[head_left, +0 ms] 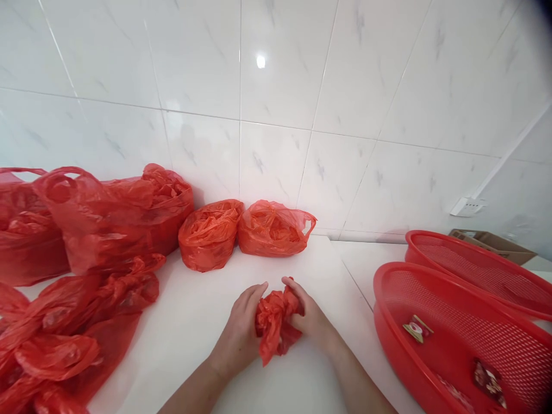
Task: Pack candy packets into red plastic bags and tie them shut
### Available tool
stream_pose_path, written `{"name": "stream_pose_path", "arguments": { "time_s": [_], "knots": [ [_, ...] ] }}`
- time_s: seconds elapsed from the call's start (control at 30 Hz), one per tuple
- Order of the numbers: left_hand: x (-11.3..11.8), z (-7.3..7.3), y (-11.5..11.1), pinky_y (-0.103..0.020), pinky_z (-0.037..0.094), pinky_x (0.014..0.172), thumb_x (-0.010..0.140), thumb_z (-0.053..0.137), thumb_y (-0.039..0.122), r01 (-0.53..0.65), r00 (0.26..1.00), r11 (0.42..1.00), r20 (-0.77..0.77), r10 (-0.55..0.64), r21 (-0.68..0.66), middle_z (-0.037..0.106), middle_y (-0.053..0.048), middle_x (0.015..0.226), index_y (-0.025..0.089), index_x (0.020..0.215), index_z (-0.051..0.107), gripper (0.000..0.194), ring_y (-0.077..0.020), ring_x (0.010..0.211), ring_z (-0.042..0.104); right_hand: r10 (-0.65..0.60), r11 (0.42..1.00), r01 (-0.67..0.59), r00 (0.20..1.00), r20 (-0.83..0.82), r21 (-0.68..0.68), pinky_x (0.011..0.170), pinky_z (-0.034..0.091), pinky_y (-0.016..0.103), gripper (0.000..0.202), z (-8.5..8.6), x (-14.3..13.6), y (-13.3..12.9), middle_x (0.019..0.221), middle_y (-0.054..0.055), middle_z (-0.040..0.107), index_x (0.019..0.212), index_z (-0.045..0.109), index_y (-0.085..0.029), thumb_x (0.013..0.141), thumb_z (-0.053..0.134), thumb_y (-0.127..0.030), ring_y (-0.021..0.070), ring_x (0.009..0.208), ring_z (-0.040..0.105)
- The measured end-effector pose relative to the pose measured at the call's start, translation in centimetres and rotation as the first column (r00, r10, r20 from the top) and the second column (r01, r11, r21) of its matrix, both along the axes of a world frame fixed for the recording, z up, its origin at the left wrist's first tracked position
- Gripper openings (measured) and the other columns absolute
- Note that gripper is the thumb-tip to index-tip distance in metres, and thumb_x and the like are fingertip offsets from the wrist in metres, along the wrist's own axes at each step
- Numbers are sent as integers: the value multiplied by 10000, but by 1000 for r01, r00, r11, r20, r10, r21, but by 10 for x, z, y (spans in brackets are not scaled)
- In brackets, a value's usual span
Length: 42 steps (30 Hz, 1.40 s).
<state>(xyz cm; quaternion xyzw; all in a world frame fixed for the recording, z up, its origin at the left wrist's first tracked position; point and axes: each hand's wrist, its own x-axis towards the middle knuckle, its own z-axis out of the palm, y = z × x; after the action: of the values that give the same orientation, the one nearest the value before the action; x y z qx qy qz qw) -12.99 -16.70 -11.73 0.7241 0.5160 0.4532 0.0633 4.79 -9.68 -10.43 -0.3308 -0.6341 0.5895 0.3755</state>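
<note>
A small red plastic bag (276,316), crumpled and knotted on top, sits between my two hands over the white table. My left hand (244,325) curves around its left side, thumb toward the top. From the right, my right hand (314,322) closes on it with the fingers bent against the plastic. What is inside the bag is hidden. Behind it, near the wall, stand two bundled red plastic bags, a rounder one (209,236) and one with a loop handle (276,230).
Larger filled red bags (125,218) and a heap of knotted red bags (64,339) cover the left. At right stand two red plastic baskets, the near one (401,287) holding a few small wrapped packets (418,329). Behind them are a cardboard box (495,244) and a wall socket (468,207).
</note>
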Motion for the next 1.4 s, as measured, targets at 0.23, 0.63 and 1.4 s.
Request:
{"name": "stream_pose_path", "arguments": {
  "time_s": [0.23, 0.63, 1.4],
  "knots": [
    [9, 7, -9, -458, 399, 993, 842, 515, 159, 83, 954, 948, -301, 14, 307, 466, -91, 1345, 286, 1278, 474, 456, -267, 1285, 369, -115, 973, 56, 959, -258, -226, 874, 446, 349, 396, 6, 10, 11, 1046, 79, 649, 1081, 632, -194, 752, 628, -415, 204, 977, 590],
    [-3, 14, -9, -466, 315, 1025, 820, 418, 50, 27, 975, 940, -218, 50, 340, 681, -32, 967, 215, 926, 583, 256, -180, 1004, 581, -638, 756, 580, 756, 144, 304, 894, 411, 395, 226, -15, 22, 37, 968, 49, 660, 868, 678, -233, 758, 486, -277, 234, 967, 572],
    [-18, 5, 26, -319, 443, 726, 759, 507, 91, -453, 846, 874, -392, 361, -174, 586, -76, 983, 223, 976, 608, 274, -199, 832, 562, -470, 881, 380, 772, 429, 281, 937, 406, 377, 466, -34, 29, 50, 1168, 87, 608, 1122, 594, -190, 760, 492, -464, 245, 1083, 550]
  ]
}}
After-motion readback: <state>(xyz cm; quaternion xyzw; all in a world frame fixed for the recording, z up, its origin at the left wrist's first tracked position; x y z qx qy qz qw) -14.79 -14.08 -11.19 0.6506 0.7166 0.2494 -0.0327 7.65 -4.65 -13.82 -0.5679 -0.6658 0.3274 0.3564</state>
